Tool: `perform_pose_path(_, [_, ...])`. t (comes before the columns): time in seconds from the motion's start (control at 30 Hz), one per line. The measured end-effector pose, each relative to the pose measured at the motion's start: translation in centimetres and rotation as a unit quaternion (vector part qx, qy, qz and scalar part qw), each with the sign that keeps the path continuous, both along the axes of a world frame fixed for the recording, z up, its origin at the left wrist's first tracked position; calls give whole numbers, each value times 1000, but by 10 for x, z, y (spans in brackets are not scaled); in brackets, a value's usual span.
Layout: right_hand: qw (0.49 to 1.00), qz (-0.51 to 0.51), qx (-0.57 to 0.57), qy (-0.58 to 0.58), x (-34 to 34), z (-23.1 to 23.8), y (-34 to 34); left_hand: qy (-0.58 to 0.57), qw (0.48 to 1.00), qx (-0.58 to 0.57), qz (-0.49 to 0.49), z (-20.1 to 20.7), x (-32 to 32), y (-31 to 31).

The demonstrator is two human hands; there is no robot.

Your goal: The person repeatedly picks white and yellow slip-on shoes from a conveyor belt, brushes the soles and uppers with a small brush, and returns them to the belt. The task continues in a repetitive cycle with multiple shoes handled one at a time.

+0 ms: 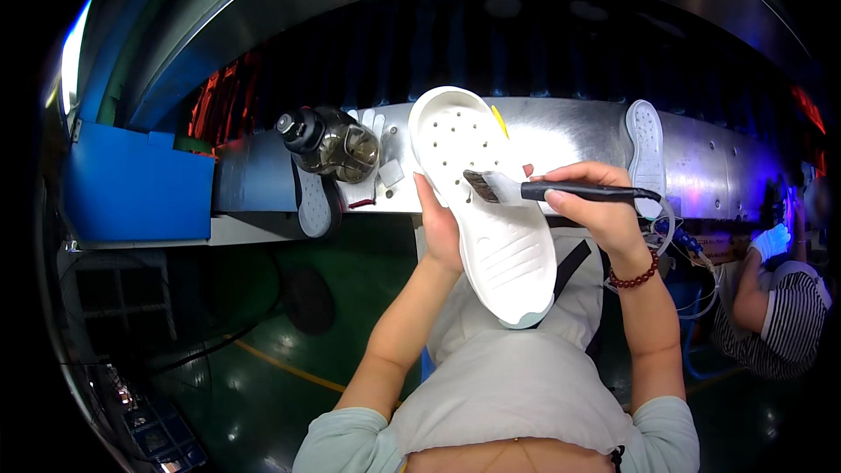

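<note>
A white shoe sole (506,254) with small holes and a ridged part is tilted in front of me, its pale green-grey end nearest my body. My left hand (441,226) grips its left edge. Above the sole's right side, my right hand (600,206) is closed around a flat brush (574,190) with a black handle and dark bristles. The bristles lie over the sole's middle, by the holes; I cannot tell how firmly they touch. A thin hose (671,215) runs from the handle's end past my right wrist. The fingertips of my left hand are partly hidden by the sole.
A metal bench (569,123) runs across, with a dark conveyor (385,44) behind. On it are a dark bottle (337,147), a glove (368,123), and soles at left (314,201) and right (646,144). A blue box (136,180) stands left; a gloved co-worker (775,302) sits right.
</note>
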State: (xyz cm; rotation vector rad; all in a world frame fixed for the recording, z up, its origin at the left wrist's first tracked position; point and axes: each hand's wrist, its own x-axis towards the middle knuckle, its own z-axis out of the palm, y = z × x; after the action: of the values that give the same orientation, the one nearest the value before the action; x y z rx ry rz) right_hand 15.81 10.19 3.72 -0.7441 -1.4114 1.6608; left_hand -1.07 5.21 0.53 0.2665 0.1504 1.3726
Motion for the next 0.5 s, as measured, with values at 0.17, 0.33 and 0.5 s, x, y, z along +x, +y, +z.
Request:
perform_pose_path(0.17, [1000, 11, 12, 5, -9, 10, 15, -167, 984, 56, -42, -8, 4, -2])
perform_pose_path(0.33, [988, -49, 123, -82, -15, 8, 8, 0, 997, -61, -54, -11, 8, -2])
perform_pose_path(0.5, [979, -67, 156, -109, -20, 5, -3, 144, 982, -122, 13, -10, 13, -7])
